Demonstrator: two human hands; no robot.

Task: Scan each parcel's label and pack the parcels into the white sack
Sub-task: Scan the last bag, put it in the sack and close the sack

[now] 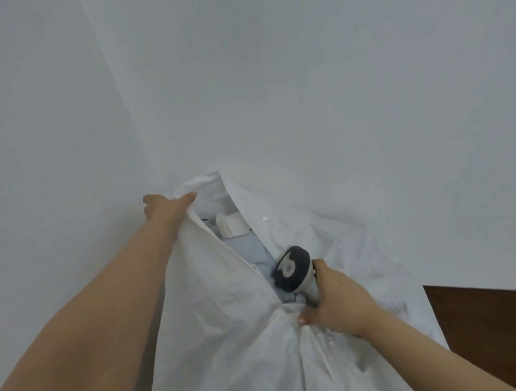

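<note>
The white sack [227,304] fills the lower middle of the head view, its mouth pulled open into a long slit. My left hand [166,208] grips the far edge of the sack's mouth. My right hand [334,297] holds a handheld scanner [292,269] with a dark head and white handle, and also pinches the near edge of the sack's mouth. Inside the slit lie parcels: a white one [231,224] toward the far end and a pale grey-blue one [248,248] below it. The rest of the sack's contents are hidden by its fabric.
White walls [304,85] meet in a corner behind the sack. A dark brown surface [489,332] shows at the lower right, partly covered by the sack's edge.
</note>
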